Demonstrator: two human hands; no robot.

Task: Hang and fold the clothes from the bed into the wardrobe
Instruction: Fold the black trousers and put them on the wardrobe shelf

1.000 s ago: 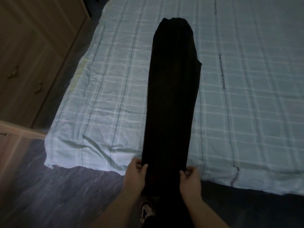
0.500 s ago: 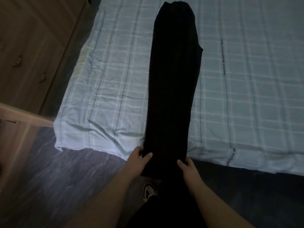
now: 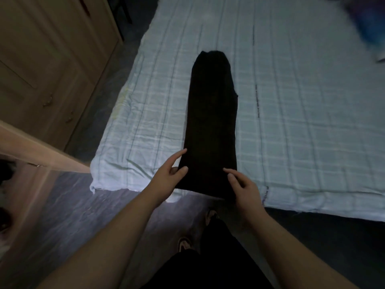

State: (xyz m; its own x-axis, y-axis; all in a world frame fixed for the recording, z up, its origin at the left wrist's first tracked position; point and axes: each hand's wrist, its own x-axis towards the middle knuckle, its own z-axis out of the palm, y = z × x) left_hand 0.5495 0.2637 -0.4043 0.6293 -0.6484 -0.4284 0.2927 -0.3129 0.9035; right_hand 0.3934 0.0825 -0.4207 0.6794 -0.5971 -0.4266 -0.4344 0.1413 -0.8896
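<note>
**Both hands at the near end of the black garment on the bed**

A long black garment (image 3: 211, 122), folded into a narrow strip, lies flat on the bed (image 3: 302, 132), running away from the person, its near end at the bed's front edge. The left hand (image 3: 168, 177) sits at the strip's left edge: its thumb lies on top of the cloth and its forefinger reaches up along the edge, the grip loose and mostly open, pinching the edge at most lightly. The right hand (image 3: 244, 189) rests on the near right corner with fingers gently bent and fingertips on the fabric; whether this grip has closed on the cloth I cannot tell. Left of the left hand, past the bed's corner, stands the wooden wardrobe (image 3: 48, 65), doors closed. Below both hands is dark floor (image 3: 83, 205), with a shoe (image 3: 184, 245) showing. Far beyond the right hand, something blurred and blue (image 3: 368, 28) lies at the bed's far corner.
</note>
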